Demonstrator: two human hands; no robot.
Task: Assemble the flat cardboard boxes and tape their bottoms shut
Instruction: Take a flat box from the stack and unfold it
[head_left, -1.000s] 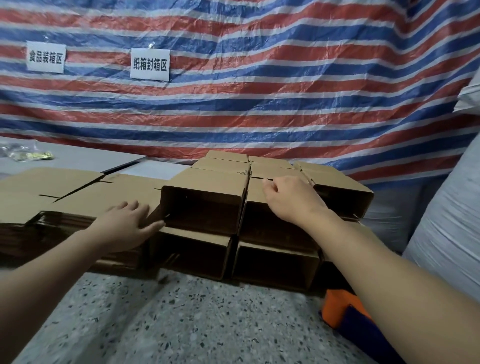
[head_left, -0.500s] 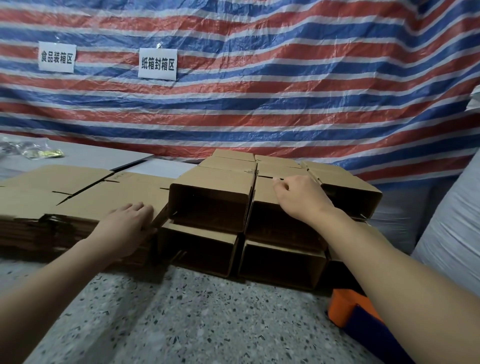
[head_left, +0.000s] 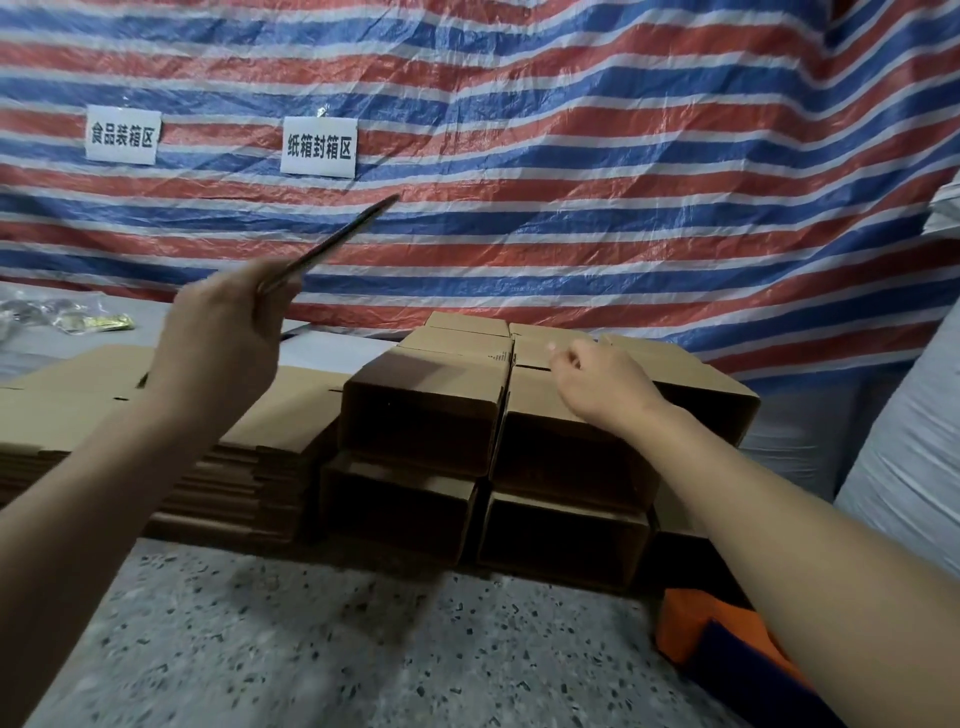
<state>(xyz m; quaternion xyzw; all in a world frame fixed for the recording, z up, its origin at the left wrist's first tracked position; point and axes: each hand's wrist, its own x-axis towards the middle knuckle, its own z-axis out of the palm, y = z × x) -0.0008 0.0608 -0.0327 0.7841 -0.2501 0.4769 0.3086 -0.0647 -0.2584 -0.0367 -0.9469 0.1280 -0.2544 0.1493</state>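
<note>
Nearest, below both forearms, lies a speckled terrazzo floor (head_left: 311, 649). Under the right forearm an orange and blue object (head_left: 727, 639) shows only in part, its shape hidden by the arm and cut by the frame edge.

The left hand (head_left: 223, 338) is raised, fingers curled round the lower end of a flat cardboard box (head_left: 332, 241), which is seen edge-on as a thin dark line slanting up and to the right; its faces cannot be made out, and motion blur softens it. Below this hand sits a stack of flat cardboard boxes (head_left: 78, 395), its left side running out of frame.

The right hand (head_left: 597, 384) rests on top of the assembled cardboard boxes (head_left: 421, 410), which lie between the two hands and beneath the right one, stacked in two layers with open ends facing the viewer. Its fingers are loosely curled; whether they pinch anything cannot be told. The boxes behind the wrist are partly hidden.

Beyond the left hand, crinkled plastic packets (head_left: 67, 317) lie on a grey table (head_left: 104, 338), too blurred to identify. Farthest back hangs a red, white and blue striped tarpaulin (head_left: 623, 156) bearing two white paper signs (head_left: 318, 146) with Chinese characters.
</note>
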